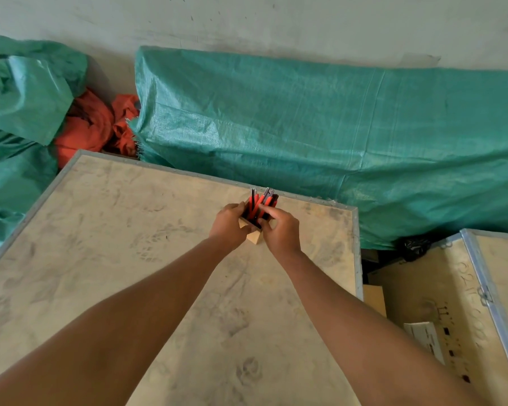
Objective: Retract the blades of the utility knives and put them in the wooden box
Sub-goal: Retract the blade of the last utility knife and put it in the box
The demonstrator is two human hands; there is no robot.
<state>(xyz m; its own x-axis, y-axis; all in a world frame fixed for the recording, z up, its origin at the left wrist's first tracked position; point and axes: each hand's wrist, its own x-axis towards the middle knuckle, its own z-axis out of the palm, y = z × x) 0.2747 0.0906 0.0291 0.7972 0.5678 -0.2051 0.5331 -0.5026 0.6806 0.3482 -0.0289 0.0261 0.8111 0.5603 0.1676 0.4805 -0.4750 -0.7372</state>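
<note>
A small wooden box stands on a big plywood crate top, near its far right corner. Several red and black utility knives stand upright in the box, their tips sticking out above it. My left hand grips the box's left side. My right hand is against its right side, with the fingers pinching the knife handles at the box's mouth. Both hands cover most of the box; only its near corner shows. I cannot tell whether the blades are drawn in.
The crate top has a metal rim and drops off at the right. A second crate stands lower at the right. Green tarpaulin bundles and orange cloth lie behind, against the wall.
</note>
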